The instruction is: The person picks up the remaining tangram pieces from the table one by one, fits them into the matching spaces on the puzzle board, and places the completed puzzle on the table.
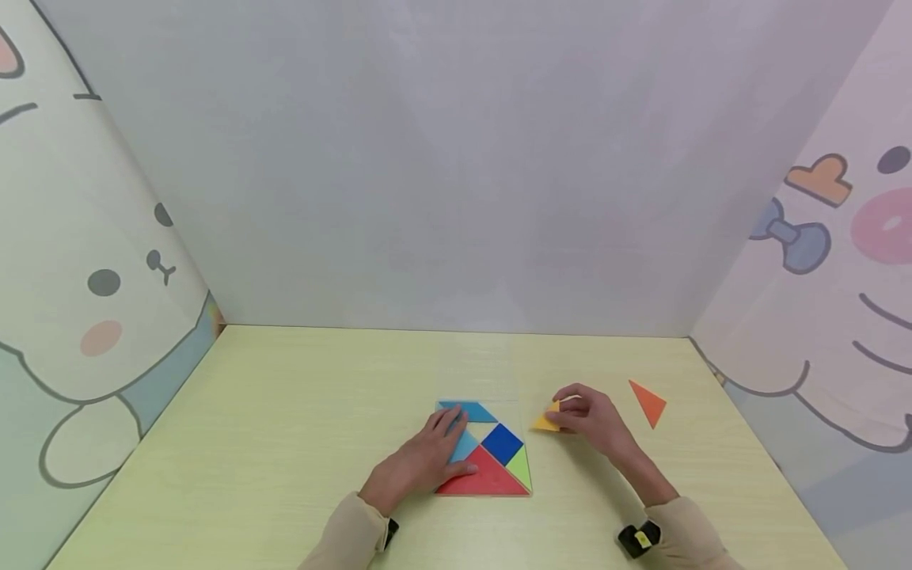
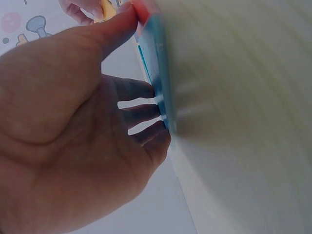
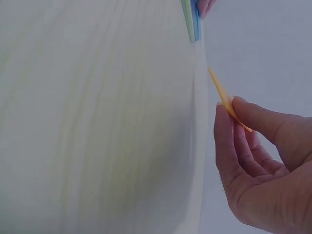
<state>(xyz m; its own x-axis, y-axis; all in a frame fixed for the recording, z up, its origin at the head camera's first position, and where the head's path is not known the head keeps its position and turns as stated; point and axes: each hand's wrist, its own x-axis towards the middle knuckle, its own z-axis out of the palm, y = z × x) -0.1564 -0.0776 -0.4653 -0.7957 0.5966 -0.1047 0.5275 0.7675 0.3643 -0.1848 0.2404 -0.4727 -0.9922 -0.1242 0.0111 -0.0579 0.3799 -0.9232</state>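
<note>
My left hand (image 1: 420, 459) rests, fingers extended, on the left side of a partly filled tangram, its thumb over the red triangle (image 1: 493, 478). Around its fingers lie a blue piece (image 1: 479, 412) along the far edge and a light blue piece (image 1: 463, 448), both partly covered. A dark blue square (image 1: 502, 444) and a light green triangle (image 1: 524, 469) sit toward the right side. Between thumb and fingers, my right hand (image 1: 593, 418) pinches a yellow triangle (image 1: 547, 421) just right of the tangram. The right wrist view shows this yellow triangle (image 3: 222, 92) held tilted, above the table.
An orange triangle (image 1: 649, 404) lies alone on the pale wooden table (image 1: 285, 419), beyond the right hand. A pale gap shows among the tangram pieces. Behind the table stands a plain grey-white wall (image 1: 456, 198), with cartoon-printed panels on both sides.
</note>
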